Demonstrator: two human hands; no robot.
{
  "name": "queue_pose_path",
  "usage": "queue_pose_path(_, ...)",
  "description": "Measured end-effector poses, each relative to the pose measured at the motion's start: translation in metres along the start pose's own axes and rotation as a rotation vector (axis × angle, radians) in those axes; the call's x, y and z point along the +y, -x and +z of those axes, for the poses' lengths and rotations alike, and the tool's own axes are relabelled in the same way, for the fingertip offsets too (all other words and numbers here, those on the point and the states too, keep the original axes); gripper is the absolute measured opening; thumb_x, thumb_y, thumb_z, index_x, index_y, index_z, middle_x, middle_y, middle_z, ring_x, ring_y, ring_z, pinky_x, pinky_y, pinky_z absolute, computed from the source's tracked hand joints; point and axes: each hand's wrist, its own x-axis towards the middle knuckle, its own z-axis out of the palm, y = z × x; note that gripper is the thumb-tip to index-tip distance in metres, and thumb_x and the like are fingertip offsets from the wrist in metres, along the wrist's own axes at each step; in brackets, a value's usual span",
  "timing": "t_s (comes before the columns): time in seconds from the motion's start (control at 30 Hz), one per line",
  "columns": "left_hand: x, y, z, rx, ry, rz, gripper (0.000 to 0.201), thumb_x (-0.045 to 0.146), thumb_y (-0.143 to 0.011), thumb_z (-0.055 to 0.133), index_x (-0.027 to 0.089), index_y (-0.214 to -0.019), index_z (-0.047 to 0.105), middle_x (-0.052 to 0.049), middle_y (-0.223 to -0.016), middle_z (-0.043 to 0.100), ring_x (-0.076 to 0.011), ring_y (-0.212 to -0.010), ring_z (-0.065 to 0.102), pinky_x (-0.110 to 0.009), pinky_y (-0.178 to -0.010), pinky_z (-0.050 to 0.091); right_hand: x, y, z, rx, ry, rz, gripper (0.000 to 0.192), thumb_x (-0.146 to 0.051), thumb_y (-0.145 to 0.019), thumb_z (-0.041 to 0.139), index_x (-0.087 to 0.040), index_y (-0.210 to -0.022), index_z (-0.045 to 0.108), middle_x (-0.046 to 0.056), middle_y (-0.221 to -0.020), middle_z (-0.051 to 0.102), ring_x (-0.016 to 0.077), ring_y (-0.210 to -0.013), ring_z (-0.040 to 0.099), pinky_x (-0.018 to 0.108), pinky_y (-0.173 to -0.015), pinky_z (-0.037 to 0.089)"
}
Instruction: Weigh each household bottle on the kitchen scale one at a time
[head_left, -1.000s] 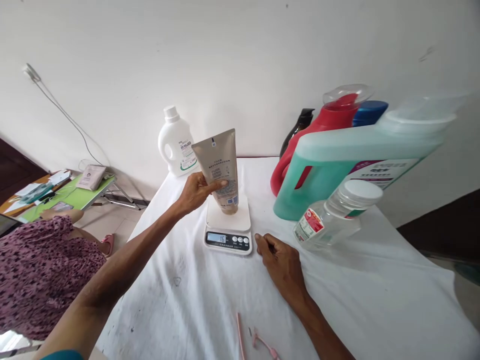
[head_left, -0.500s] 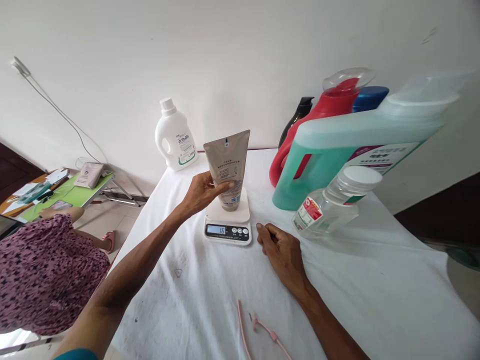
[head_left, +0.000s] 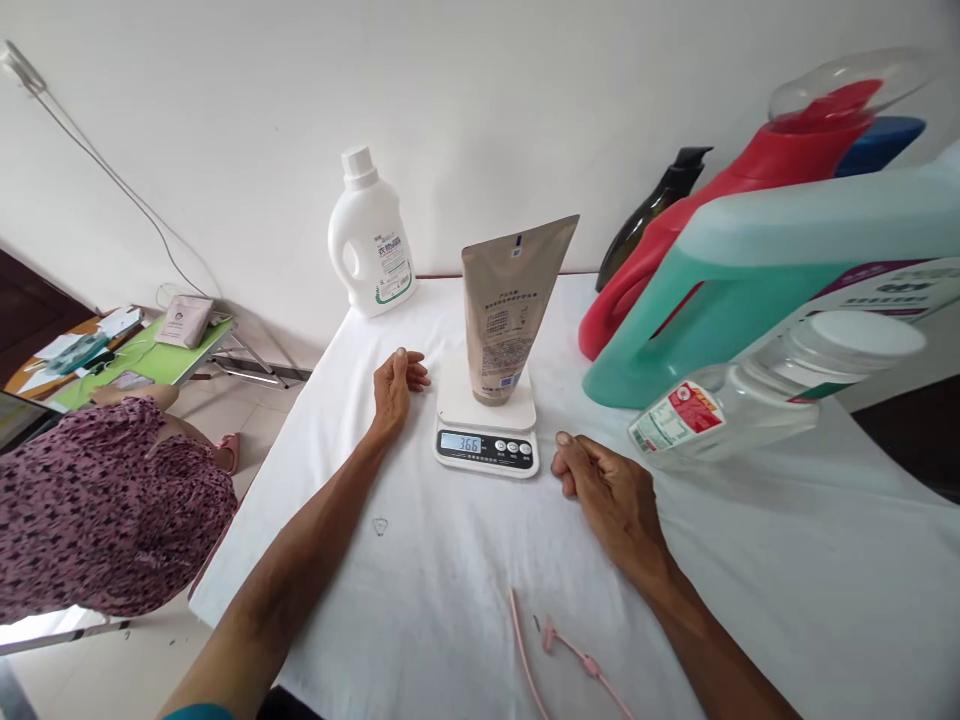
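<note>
Observed from where I stand: the tan tube (head_left: 510, 310) is upright on its narrow capped end, on the platform of the white kitchen scale (head_left: 453, 405), with its broad crimped end uppermost. The scale rests on the cloth-covered counter (head_left: 420, 610); its display shows 366, the unit not legible from here.

Handling, in my judgement: the tube should be of modest weight, soft-walled and easily squeezed, its smooth skin somewhat slippery. Breakage is unlikely; tipping is the likelier fault, given the wide top over a small base. Best hold is around the lower body, thumb on the printed face and fingers behind, with light pressure. The thin crimped end would give a poorer purchase.

Position: the left grip (head_left: 396, 392) is empty, fingers loosely parted, just beside the scale's left edge; the tube stands to its right, near but apart. The right grip (head_left: 611, 490) is loosely curled by the scale's right front corner, nothing visible in it; the tube stands farther back and to its left, untouched.
</note>
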Motion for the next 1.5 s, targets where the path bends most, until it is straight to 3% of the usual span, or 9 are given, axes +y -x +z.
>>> queue_pose_path(0.83,-0.0028,-0.0053,-0.0031,-0.032,-0.055,0.008,0.056,0.072,-0.092,0.063,0.017,-0.081,0.070,-0.003,-0.070,0.066,-0.0142,-0.059,0.063,-0.029,-0.058,0.048,0.0004,0.0002,0.0004,-0.005,0.068,0.010,0.054,-0.067,-0.095,0.049,-0.025,-0.062,0.056,-0.001,-0.051,0.054,0.0159,-0.051,0.052,0.028,-0.053,0.038)
queue_pose_path(1.5,-0.0008,-0.0043,-0.0020,-0.041,-0.090,0.006,0.032,0.048,-0.091,0.065,0.019,-0.078,0.070,-0.002,-0.068,0.065,-0.0132,-0.058,0.061,-0.027,-0.058,0.047,0.0024,0.0012,-0.0004,-0.013,0.093,0.000,0.054,-0.067,-0.096,0.050,-0.025,-0.063,0.056,-0.001,-0.051,0.053,0.0155,-0.049,0.051,0.027,-0.051,0.037)
